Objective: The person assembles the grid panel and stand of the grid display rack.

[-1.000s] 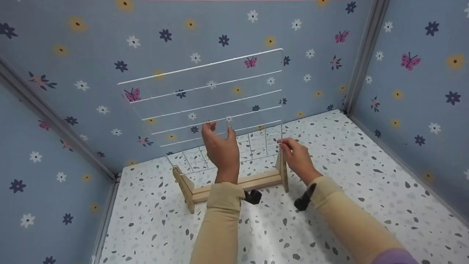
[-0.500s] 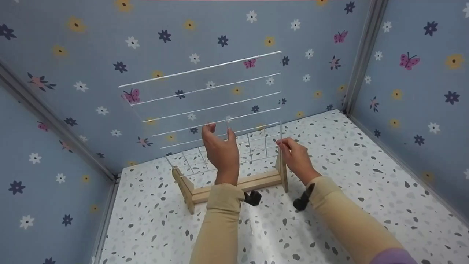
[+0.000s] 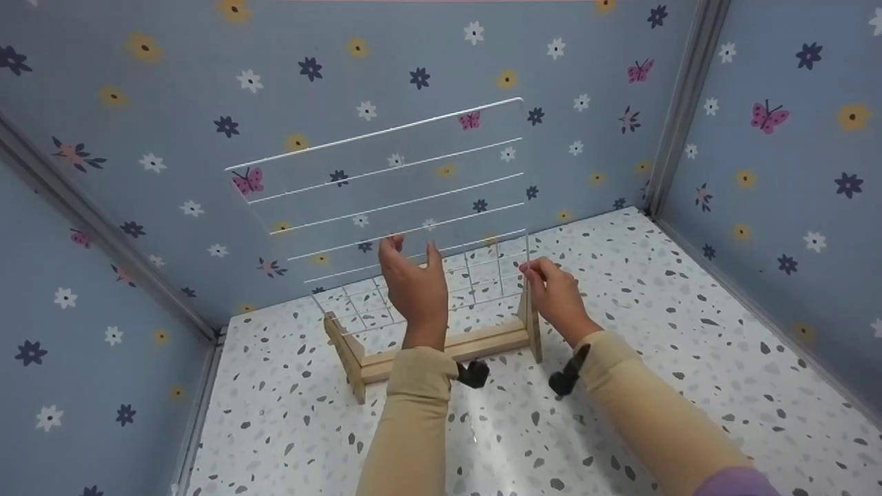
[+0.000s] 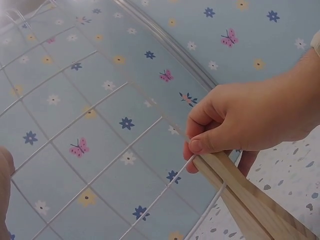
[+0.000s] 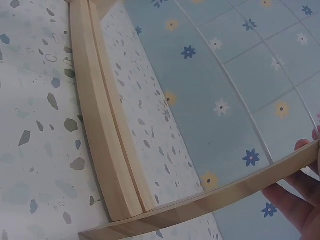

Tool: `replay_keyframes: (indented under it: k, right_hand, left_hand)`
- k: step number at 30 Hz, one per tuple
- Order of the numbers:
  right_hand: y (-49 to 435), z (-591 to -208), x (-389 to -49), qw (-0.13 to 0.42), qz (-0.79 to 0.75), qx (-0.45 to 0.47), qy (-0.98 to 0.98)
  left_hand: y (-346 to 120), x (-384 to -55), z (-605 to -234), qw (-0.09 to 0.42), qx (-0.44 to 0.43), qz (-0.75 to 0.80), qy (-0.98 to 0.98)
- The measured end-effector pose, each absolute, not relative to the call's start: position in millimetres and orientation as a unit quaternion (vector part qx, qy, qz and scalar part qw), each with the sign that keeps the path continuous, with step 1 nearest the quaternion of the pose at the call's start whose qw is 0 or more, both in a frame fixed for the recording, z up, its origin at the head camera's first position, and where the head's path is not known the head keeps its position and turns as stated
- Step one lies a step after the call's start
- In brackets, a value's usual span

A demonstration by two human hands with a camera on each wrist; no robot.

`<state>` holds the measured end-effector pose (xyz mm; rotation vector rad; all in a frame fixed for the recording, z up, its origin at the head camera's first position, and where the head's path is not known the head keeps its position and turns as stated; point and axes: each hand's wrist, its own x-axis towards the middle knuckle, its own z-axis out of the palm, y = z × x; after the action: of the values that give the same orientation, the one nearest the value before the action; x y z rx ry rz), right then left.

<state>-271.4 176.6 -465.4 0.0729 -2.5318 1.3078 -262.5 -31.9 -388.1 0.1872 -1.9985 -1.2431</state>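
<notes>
A white wire rack (image 3: 375,133) stands tilted upward from a pale wooden stand (image 3: 489,341). My left hand (image 3: 417,296) holds the rack near its lower middle, thumb and fingers apart at the wires; its fingertips are partly hidden. At the rack's lower right corner my right hand (image 3: 557,300) pinches the wire beside the top of the right wooden upright (image 4: 250,200). In the left wrist view the right hand's thumb (image 4: 197,145) lies against the wire end, while only an edge of the left hand (image 4: 5,170) shows. The right wrist view has right-hand fingers (image 5: 295,200) behind the upright.
The stand rests on a white speckled surface (image 3: 661,310). Blue flowered panels (image 3: 586,41) rise behind it and on both sides, joined by grey metal corner posts (image 3: 679,110). The rack's top bar lies in front of the back panel.
The rack's top edge has sunk slightly, and its upper right corner has shifted a little to the left. Both hands keep nearly the same places on it.
</notes>
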Motion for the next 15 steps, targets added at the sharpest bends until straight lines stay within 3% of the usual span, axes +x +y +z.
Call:
replay_keyframes:
  k: [8, 15]
  right_hand:
    - [178.2, -466.0, -271.5, 0.155, 0.455, 0.036, -0.876]
    - [179.1, -466.3, -272.3, 0.159, 0.447, 0.037, -0.88]
  left_hand:
    - [-36.3, -261.6, -389.1, 0.385, 0.07, -0.462, -0.796]
    - [-54.9, -256.2, -393.7, 0.448, 0.05, -0.4, -0.798]
